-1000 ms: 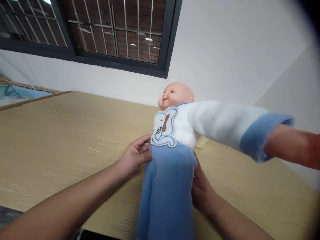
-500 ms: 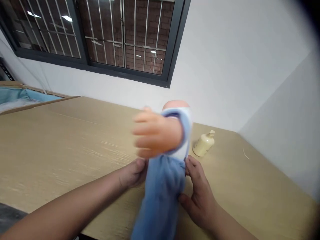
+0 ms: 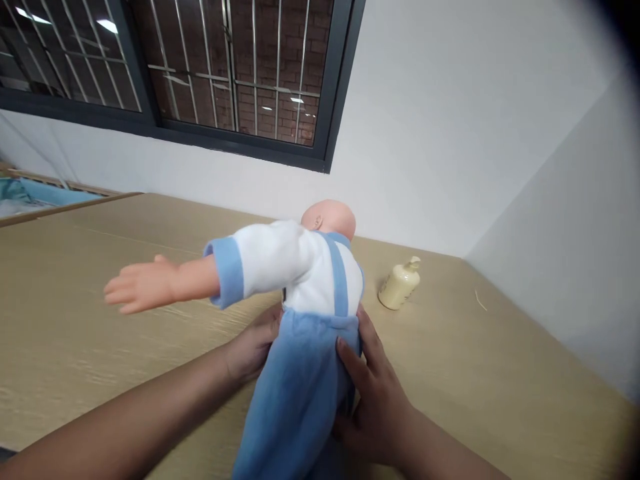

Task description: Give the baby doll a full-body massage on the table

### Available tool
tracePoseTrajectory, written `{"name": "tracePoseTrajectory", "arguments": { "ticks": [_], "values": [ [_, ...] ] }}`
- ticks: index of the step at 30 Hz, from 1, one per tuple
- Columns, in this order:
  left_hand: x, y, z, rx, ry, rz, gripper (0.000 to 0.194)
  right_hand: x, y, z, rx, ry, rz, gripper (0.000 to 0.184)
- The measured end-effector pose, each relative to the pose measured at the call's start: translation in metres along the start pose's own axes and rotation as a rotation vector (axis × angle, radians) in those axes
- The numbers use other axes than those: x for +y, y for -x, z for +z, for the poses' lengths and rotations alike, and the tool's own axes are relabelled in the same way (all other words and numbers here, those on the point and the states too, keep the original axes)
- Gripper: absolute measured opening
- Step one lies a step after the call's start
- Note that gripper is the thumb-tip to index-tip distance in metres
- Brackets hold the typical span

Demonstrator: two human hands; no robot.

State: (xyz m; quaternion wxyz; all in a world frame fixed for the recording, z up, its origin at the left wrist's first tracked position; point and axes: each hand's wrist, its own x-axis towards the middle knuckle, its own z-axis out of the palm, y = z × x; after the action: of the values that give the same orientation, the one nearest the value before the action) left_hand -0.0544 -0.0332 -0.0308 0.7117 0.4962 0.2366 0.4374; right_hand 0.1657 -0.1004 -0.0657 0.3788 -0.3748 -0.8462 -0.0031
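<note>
Barred, dark-framed window (image 3: 200,73) fills the wall from ten to twelve o'clock, and below it a pale wood-grain table (image 3: 500,373) spreads across the whole lower view. At the far nine o'clock edge, something with a wooden rim and a light blue lining (image 3: 35,195) is partly visible; I cannot tell what it is.

Moving rightward, the doll's bare plastic arm (image 3: 150,287) reaches out toward nine o'clock. The left hand (image 3: 253,347) is curled against the near left flank of the baby doll (image 3: 310,293) at its waist, its fingers half hidden behind the blue cloth, so its grip is only partly seen. At centre, the doll is held above the table with its back to the camera. Its head points to twelve o'clock, it wears a white top with blue straps, and its blue trousers hang toward six. The right hand (image 3: 373,393) is pressed against the doll's right hip, fingers spread wide over the fleece and thumb underneath, clasping it.

To handle this well, both palms should keep even pressure at the waist so the soft body does not sag or twist, and the loose arm wants watching as it swings. A cream pump bottle (image 3: 399,285) lies tipped on the table at two o'clock, well apart from the hands.
</note>
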Motion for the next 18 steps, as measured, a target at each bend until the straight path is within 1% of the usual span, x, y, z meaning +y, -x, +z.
{"name": "tracePoseTrajectory", "arguments": {
  "ticks": [3, 5, 9, 12, 14, 16, 18],
  "values": [
    [-0.004, -0.003, -0.004, 0.047, 0.110, -0.026, 0.056, 0.003, 0.002, 0.000, -0.022, 0.050, 0.041, 0.107],
    [-0.006, -0.005, -0.008, 0.058, 0.138, -0.081, 0.059, 0.004, 0.003, 0.002, -0.039, 0.084, 0.059, 0.105],
    [-0.011, -0.007, -0.016, -0.011, 0.217, -0.181, 0.057, 0.005, 0.005, 0.006, -0.090, 0.132, 0.095, 0.102],
    [-0.019, -0.006, -0.022, -0.077, 0.245, -0.215, 0.068, 0.006, 0.005, 0.008, -0.165, 0.119, 0.143, 0.102],
    [-0.024, -0.006, -0.024, -0.122, 0.236, -0.205, 0.073, 0.007, 0.006, 0.010, -0.213, 0.102, 0.179, 0.101],
    [-0.028, -0.006, -0.026, -0.154, 0.226, -0.202, 0.071, 0.008, 0.007, 0.011, -0.248, 0.094, 0.210, 0.101],
    [-0.028, -0.008, -0.026, -0.173, 0.205, -0.226, 0.065, 0.008, 0.008, 0.011, -0.268, 0.088, 0.228, 0.101]
  ]
}}
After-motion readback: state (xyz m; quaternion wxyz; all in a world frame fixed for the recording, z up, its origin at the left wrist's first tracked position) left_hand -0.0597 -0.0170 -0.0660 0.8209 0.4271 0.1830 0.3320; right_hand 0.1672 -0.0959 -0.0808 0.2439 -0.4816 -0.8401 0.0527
